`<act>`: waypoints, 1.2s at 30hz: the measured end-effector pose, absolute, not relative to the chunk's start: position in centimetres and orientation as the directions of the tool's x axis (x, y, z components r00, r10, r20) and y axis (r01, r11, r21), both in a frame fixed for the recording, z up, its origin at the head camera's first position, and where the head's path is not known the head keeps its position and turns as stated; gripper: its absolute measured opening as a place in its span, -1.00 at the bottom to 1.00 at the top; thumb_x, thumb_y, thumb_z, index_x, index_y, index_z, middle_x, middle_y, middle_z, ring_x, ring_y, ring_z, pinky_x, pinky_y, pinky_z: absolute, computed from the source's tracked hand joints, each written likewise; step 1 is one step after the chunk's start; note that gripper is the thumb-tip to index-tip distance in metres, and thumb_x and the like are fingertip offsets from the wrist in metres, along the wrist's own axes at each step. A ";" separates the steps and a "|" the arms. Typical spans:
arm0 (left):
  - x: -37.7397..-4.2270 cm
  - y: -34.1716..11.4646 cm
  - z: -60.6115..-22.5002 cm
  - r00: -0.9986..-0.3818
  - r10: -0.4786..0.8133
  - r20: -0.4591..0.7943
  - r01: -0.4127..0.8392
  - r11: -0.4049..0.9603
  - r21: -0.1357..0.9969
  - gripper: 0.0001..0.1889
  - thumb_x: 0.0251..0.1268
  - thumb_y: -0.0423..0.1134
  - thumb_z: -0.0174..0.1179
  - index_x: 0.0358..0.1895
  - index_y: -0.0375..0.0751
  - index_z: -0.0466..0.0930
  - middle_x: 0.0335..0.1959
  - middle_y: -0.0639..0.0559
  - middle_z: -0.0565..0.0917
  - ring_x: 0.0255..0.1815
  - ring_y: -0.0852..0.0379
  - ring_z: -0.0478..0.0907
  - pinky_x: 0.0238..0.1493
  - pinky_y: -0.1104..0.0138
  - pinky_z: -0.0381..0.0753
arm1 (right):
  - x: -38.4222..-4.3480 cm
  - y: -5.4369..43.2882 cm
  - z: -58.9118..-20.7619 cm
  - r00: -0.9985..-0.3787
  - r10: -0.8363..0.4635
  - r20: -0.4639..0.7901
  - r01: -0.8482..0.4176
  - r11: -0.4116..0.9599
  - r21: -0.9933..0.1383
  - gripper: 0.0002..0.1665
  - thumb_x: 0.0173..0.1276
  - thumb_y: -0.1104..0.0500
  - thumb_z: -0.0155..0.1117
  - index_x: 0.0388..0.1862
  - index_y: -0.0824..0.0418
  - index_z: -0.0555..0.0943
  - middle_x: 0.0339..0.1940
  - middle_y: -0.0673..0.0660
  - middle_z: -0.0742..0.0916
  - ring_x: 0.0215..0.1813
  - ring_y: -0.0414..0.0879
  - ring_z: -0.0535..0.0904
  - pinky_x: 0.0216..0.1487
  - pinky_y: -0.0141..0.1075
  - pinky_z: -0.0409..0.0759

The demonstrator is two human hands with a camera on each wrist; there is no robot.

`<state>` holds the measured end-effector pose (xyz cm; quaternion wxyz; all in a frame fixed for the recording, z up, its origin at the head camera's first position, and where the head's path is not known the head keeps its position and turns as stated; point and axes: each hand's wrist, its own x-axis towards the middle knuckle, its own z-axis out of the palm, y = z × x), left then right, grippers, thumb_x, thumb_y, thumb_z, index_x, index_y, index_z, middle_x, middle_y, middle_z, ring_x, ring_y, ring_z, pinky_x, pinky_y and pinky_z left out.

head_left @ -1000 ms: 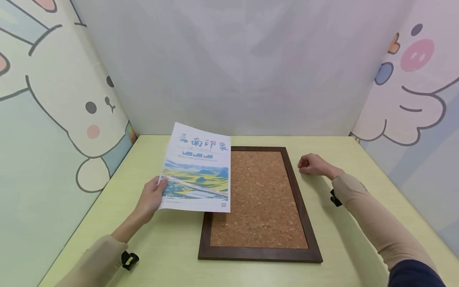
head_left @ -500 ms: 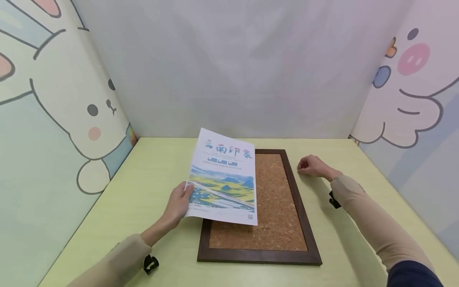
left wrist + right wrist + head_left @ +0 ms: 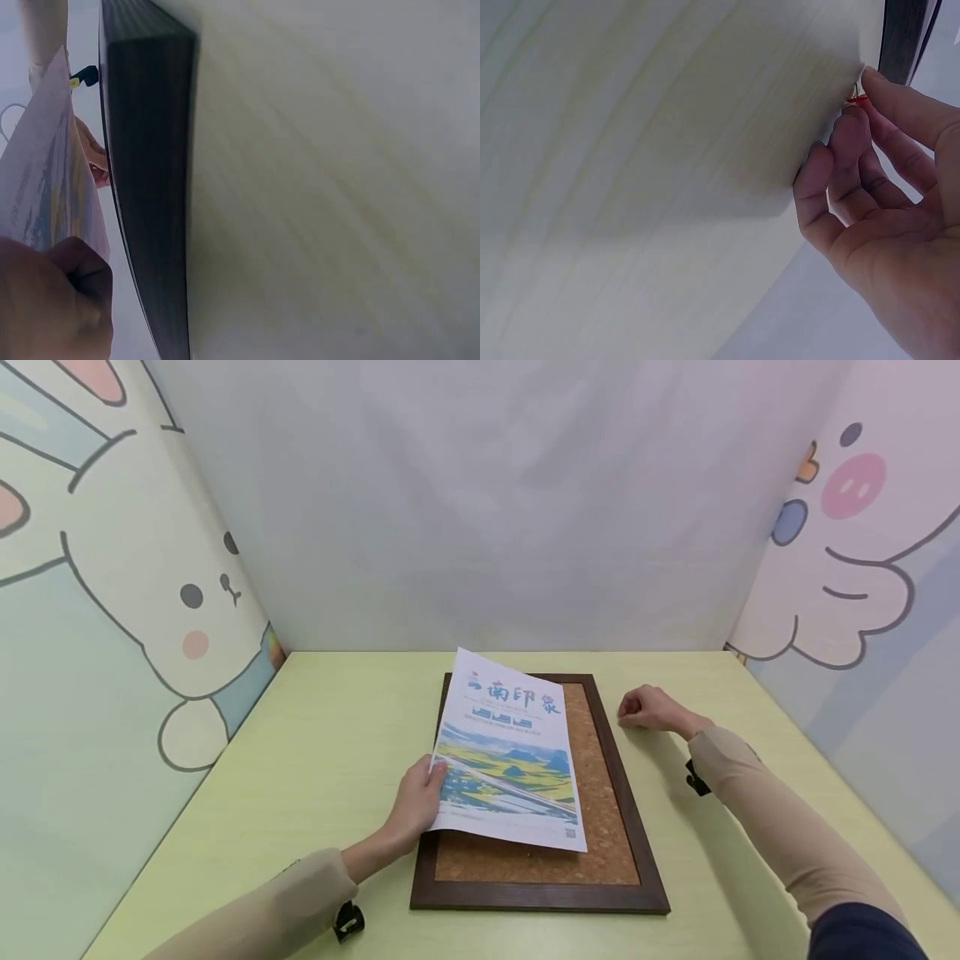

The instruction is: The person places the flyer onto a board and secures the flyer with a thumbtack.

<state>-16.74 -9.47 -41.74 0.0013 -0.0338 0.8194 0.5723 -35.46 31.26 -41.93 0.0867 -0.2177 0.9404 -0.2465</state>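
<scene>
My left hand grips a printed poster by its left edge, thumb on the printed face. The sheet is tilted, with blue Chinese characters above a green and yellow landscape. It hangs over a brown-framed corkboard and covers much of the cork. Beyond the frame's right side, my right hand is low over the table with curled fingers. In the right wrist view, a small red pin-like thing shows between thumb and forefinger, mostly hidden by them.
The corkboard lies flat on a pale yellow-green table. A grey backdrop rises at the table's far edge. Cartoon-printed panels stand at the left and right.
My left hand has carried the poster rightward and a little toward me, from beside the board to over the cork. The right hand has stayed nearly still.
</scene>
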 end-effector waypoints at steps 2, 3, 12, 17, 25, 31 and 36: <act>-16.5 -8.9 -41.7 -0.998 -0.045 -0.046 -0.059 0.350 0.935 -0.66 0.57 -0.23 -0.20 0.13 -0.40 0.43 -0.22 -0.22 0.66 -0.31 0.13 0.63 -0.29 0.33 0.57 | -35.4 31.3 -41.9 -0.886 -0.460 -0.059 -0.371 0.780 -0.503 -0.90 0.22 0.25 0.37 -0.33 0.29 0.68 -0.46 0.10 0.71 -0.48 -0.20 0.49 -0.44 -0.35 0.45; -16.5 -8.6 -41.8 -0.998 -0.039 -0.047 -0.058 0.353 0.934 -0.66 0.57 -0.23 -0.21 0.13 -0.41 0.42 -0.22 -0.21 0.66 -0.30 0.12 0.63 -0.28 0.32 0.57 | -35.4 31.3 -41.9 -0.885 -0.461 -0.061 -0.371 0.779 -0.506 -0.89 0.21 0.26 0.37 -0.32 0.30 0.68 -0.46 0.12 0.71 -0.47 -0.20 0.49 -0.44 -0.35 0.46; -16.4 -7.5 -42.5 -0.996 0.028 -0.090 -0.075 0.353 0.933 -0.68 0.57 -0.23 -0.22 0.11 -0.40 0.37 -0.23 -0.19 0.60 -0.30 0.12 0.57 -0.26 0.31 0.54 | -35.3 31.1 -41.7 -0.887 -0.452 -0.097 -0.342 0.782 -0.522 -0.87 0.18 0.32 0.36 -0.29 0.36 0.67 -0.40 0.16 0.72 -0.40 -0.17 0.53 -0.38 -0.35 0.49; -16.4 -7.2 -42.5 -0.991 0.050 -0.126 -0.101 0.344 0.934 -0.66 0.58 -0.21 -0.24 0.17 -0.37 0.33 -0.18 -0.17 0.60 -0.28 0.14 0.60 -0.26 0.33 0.55 | -35.3 31.3 -41.8 -0.889 -0.445 -0.106 -0.328 0.783 -0.529 -0.88 0.19 0.32 0.36 -0.29 0.36 0.67 -0.40 0.16 0.73 -0.40 -0.17 0.54 -0.37 -0.36 0.50; -16.5 -7.0 -42.2 -0.981 0.108 -0.158 -0.111 0.351 0.930 -0.64 0.57 -0.21 -0.22 0.23 -0.36 0.28 -0.12 -0.18 0.60 -0.23 0.11 0.63 -0.23 0.31 0.56 | -35.2 31.4 -41.7 -0.891 -0.444 -0.091 -0.337 0.783 -0.523 -0.89 0.19 0.31 0.36 -0.31 0.35 0.67 -0.40 0.18 0.73 -0.41 -0.17 0.54 -0.36 -0.34 0.49; -16.8 -8.0 -41.7 -0.944 0.252 -0.215 -0.107 0.383 0.918 -0.61 0.56 -0.17 -0.18 0.25 -0.36 0.31 -0.23 -0.14 0.68 -0.56 0.22 0.55 -0.57 0.36 0.49 | -35.2 31.4 -41.8 -0.889 -0.448 -0.094 -0.334 0.777 -0.534 -0.89 0.21 0.31 0.36 -0.30 0.34 0.66 -0.42 0.17 0.72 -0.43 -0.17 0.52 -0.39 -0.34 0.48; -17.6 -9.5 -40.2 -0.876 0.375 -0.303 -0.064 0.532 0.844 -0.68 0.53 -0.10 -0.10 0.02 -0.25 0.54 -0.71 0.05 0.53 -0.89 0.23 0.13 -0.84 0.39 0.16 | -35.1 31.2 -41.7 -0.889 -0.446 -0.098 -0.325 0.769 -0.550 -0.90 0.22 0.30 0.34 -0.29 0.32 0.66 -0.45 0.18 0.71 -0.48 -0.19 0.51 -0.42 -0.35 0.47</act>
